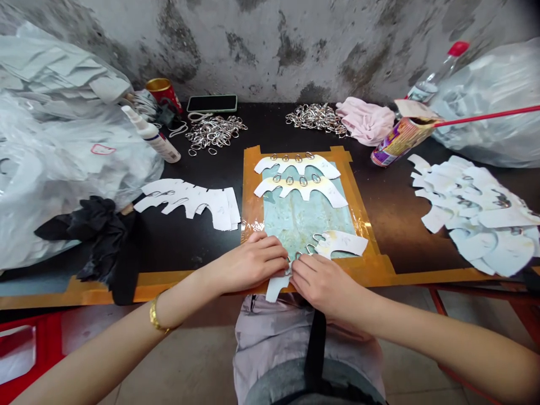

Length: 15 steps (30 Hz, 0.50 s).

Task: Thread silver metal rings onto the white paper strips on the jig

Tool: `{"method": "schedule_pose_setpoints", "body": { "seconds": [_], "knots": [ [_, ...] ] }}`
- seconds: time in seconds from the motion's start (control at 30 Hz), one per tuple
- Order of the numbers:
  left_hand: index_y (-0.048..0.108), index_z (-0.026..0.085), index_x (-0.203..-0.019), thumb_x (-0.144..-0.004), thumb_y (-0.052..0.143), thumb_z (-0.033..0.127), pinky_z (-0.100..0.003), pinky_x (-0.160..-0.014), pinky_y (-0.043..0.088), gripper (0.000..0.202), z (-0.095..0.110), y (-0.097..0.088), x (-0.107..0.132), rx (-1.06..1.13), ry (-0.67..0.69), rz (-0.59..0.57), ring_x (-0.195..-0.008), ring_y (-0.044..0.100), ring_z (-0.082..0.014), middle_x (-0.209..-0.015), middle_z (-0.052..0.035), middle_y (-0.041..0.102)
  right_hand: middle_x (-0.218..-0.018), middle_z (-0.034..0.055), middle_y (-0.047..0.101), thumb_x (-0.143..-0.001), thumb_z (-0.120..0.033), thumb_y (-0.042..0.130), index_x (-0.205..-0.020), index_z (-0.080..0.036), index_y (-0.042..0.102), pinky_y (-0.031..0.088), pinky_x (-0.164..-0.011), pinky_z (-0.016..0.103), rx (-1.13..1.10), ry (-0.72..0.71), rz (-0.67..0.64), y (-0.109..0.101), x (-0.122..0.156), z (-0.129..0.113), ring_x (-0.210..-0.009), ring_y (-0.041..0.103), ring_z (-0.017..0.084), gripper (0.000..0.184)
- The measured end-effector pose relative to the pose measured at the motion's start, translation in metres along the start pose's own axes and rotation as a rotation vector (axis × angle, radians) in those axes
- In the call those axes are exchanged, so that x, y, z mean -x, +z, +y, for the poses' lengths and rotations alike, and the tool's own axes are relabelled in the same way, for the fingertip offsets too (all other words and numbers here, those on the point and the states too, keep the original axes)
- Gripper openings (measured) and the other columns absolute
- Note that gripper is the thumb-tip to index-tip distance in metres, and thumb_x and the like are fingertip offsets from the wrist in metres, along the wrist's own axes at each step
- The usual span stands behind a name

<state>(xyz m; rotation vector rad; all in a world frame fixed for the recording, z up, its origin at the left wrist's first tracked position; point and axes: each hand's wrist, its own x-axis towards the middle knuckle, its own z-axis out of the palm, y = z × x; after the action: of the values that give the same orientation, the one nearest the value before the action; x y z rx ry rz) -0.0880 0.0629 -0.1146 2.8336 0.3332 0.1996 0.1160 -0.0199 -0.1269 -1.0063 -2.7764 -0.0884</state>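
At the table's front edge, my left hand (pixel 265 257) and my right hand (pixel 323 280) are close together, fingers pinched on a white scalloped strip (pixel 343 243). The strip lies slantwise, with one end sticking out below my left fingers. Small metal rings stand along its upper edge; my fingers hide part of it. Behind my hands, an upper scalloped piece (pixel 295 165) and a lower scalloped piece (pixel 301 188) lie on a pale green sheet (pixel 312 216) framed with brown tape. Each carries several rings and yellowish glue-like stains along its edge.
White cut pieces (pixel 202 199) lie left, with a larger stack (pixel 485 208) right. Behind are a left ring pile (pixel 215 130), a right ring pile (pixel 316 117), a white bottle (pixel 152 135), a phone (pixel 211 103), a pink cloth (pixel 366 121) and a snack can (pixel 399 140).
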Motion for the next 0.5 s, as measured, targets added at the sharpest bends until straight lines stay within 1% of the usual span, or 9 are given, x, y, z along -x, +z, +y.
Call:
{"method": "schedule_pose_setpoints", "body": {
  "seconds": [0.07, 0.13, 0.23, 0.33, 0.43, 0.5],
  "knots": [
    [0.063, 0.019, -0.092, -0.098, 0.042, 0.022, -0.035, -0.087, 0.034, 0.022, -0.001, -0.001, -0.001, 0.000, 0.011, 0.002, -0.095, 0.055, -0.0181, -0.097, -0.0045, 0.067, -0.075, 0.0051, 0.056, -0.093, -0.017, 0.051, -0.078, -0.013, 0.061, 0.039, -0.062, 0.033, -0.028, 0.027, 0.041, 0.005, 0.000, 0.003, -0.074, 0.050, 0.020, 0.019],
    [0.063, 0.020, -0.091, -0.098, 0.042, 0.019, -0.034, -0.086, 0.034, 0.022, -0.002, -0.001, 0.001, -0.027, 0.043, 0.018, -0.094, 0.055, -0.0173, -0.097, -0.0030, 0.068, -0.074, 0.0045, 0.055, -0.092, -0.016, 0.053, -0.077, -0.013, 0.060, 0.038, -0.063, 0.033, -0.045, 0.033, 0.038, 0.009, 0.001, 0.005, -0.073, 0.049, 0.019, 0.018],
    [0.062, 0.020, -0.095, -0.098, 0.040, 0.015, -0.033, -0.081, 0.036, 0.023, -0.003, 0.001, 0.008, -0.138, 0.141, 0.037, -0.094, 0.056, -0.0168, -0.097, -0.0016, 0.069, -0.073, 0.0037, 0.055, -0.091, -0.010, 0.053, -0.074, -0.014, 0.059, 0.036, -0.063, 0.032, -0.062, 0.020, 0.042, 0.011, 0.001, 0.007, -0.072, 0.047, 0.018, 0.018],
    [0.062, 0.018, -0.102, -0.098, 0.039, 0.012, -0.031, -0.077, 0.037, 0.024, -0.006, 0.003, 0.015, -0.236, 0.235, 0.049, -0.093, 0.057, -0.0154, -0.098, -0.0004, 0.069, -0.072, 0.0039, 0.054, -0.092, -0.012, 0.052, -0.073, -0.014, 0.058, 0.035, -0.061, 0.032, -0.076, 0.015, 0.039, 0.006, 0.000, 0.008, -0.071, 0.047, 0.019, 0.020],
    [0.063, 0.019, -0.102, -0.099, 0.038, 0.014, -0.030, -0.074, 0.038, 0.025, -0.008, 0.002, 0.017, -0.259, 0.292, 0.079, -0.091, 0.058, -0.0137, -0.096, 0.0011, 0.070, -0.074, 0.0045, 0.055, -0.092, -0.012, 0.052, -0.074, -0.014, 0.057, 0.036, -0.063, 0.032, -0.100, -0.009, -0.019, -0.001, -0.004, 0.011, -0.073, 0.048, 0.019, 0.019],
    [0.063, 0.018, -0.098, -0.099, 0.042, 0.016, -0.031, -0.072, 0.038, 0.022, -0.008, 0.002, 0.015, -0.255, 0.320, 0.109, -0.091, 0.059, -0.0135, -0.096, 0.0009, 0.070, -0.076, 0.0050, 0.056, -0.091, -0.010, 0.053, -0.074, -0.014, 0.056, 0.036, -0.063, 0.031, -0.101, -0.007, -0.076, -0.005, -0.007, 0.014, -0.074, 0.048, 0.019, 0.017]
  ]
}}
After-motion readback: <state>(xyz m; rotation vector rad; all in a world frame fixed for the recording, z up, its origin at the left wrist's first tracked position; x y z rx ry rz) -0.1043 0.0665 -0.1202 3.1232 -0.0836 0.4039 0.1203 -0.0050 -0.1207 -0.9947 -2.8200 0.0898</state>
